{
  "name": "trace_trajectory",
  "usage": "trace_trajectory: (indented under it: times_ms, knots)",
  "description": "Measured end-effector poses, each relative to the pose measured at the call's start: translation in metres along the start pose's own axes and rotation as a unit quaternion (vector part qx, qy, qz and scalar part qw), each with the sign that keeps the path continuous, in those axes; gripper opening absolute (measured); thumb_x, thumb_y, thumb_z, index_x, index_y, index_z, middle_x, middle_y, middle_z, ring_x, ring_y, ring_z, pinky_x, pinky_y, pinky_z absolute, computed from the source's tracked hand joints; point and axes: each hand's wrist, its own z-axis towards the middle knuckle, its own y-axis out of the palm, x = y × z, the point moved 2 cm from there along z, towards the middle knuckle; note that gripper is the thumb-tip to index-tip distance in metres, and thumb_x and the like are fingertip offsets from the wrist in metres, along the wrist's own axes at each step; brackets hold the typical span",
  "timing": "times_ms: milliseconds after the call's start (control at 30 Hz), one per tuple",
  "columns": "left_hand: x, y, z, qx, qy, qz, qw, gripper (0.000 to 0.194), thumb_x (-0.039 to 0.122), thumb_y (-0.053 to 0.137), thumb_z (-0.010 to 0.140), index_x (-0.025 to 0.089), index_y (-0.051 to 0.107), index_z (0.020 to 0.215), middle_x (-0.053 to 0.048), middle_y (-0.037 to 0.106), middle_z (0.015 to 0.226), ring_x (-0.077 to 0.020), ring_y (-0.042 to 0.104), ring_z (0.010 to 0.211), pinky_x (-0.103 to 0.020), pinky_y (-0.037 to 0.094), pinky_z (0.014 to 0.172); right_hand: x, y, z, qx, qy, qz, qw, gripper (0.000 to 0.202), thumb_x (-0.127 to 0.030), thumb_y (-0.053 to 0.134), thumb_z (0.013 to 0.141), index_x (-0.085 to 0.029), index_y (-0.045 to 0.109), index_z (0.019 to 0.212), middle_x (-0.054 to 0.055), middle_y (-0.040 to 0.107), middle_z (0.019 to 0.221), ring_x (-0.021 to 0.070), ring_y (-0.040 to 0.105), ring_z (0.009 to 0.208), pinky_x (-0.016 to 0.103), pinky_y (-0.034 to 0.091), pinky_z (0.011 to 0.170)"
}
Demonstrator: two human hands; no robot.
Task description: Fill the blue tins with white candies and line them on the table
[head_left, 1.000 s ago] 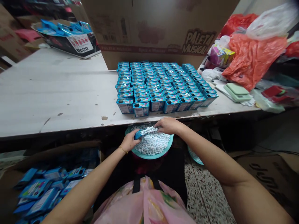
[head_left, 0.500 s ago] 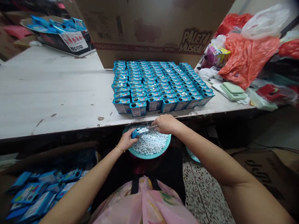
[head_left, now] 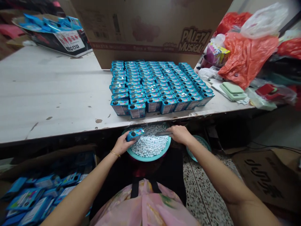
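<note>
Head camera shows a white table [head_left: 58, 91], and at its far side stands a big cardboard box [head_left: 145, 34] with the words "PALETA MUSICAL". At the lower left there is an open carton [head_left: 80, 149] with many blue packets inside. On the table, in front of the big cardboard box, the small blue boxes [head_left: 154, 105] stand close together in rows. Below the near edge of the table is a turquoise bowl [head_left: 150, 159]. Both hands are over this bowl: the left hand [head_left: 122, 144] is closed around one blue box, and the right hand [head_left: 180, 134] grips a thin greyish tool [head_left: 163, 133], which is blurred, so I cannot tell its exact shape. The held blue box [head_left: 134, 134] is tilted above the left part of the bowl. Smallest are the white pieces [head_left: 150, 146], which fill the bowl.
</note>
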Motion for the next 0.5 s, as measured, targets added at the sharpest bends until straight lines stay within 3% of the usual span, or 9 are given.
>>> trace_trajectory:
  times_ms: [100,200,367,500]
  knots:
    - [-0.011,0.001,0.001,0.022,-0.068,-0.076,0.995,0.052,0.037,0.070,0.054,0.014,0.058,0.099,-0.005,0.065,0.091,-0.0210,0.058,0.084,-0.034,0.044,0.081,-0.007,0.057,0.013,-0.026,0.040,0.027,0.998,0.030,-0.025,0.041,0.082,-0.025,0.056,0.107,0.009,0.061,0.100,0.0201,0.057,0.092,0.031,0.040,0.078]
    - [-0.020,0.013,0.004,0.022,-0.116,-0.154,0.981,0.053,0.037,0.072,0.052,0.014,0.058,0.098,-0.007,0.065,0.092,-0.0212,0.060,0.083,-0.035,0.046,0.079,-0.031,0.096,0.033,-0.018,0.048,0.102,0.993,0.032,-0.027,0.040,0.083,-0.024,0.052,0.113,0.008,0.059,0.106,0.0194,0.055,0.095,0.030,0.039,0.079]
    - [-0.020,0.035,0.005,0.023,-0.136,-0.232,0.963,0.050,0.033,0.073,0.053,0.015,0.058,0.097,-0.007,0.065,0.093,-0.0208,0.061,0.083,-0.036,0.046,0.079,-0.039,0.118,0.052,0.002,0.046,0.178,0.983,0.035,-0.032,0.045,0.081,-0.028,0.052,0.115,0.001,0.056,0.117,0.0195,0.051,0.104,0.028,0.037,0.086]
    - [-0.011,0.033,-0.001,0.008,-0.124,-0.268,0.955,0.049,0.032,0.071,0.056,0.013,0.056,0.098,-0.009,0.064,0.098,-0.0217,0.060,0.087,-0.039,0.045,0.082,-0.027,0.124,0.053,0.016,0.031,0.233,0.972,0.038,-0.037,0.050,0.078,-0.029,0.052,0.116,-0.002,0.055,0.119,0.0167,0.050,0.107,0.025,0.038,0.088]
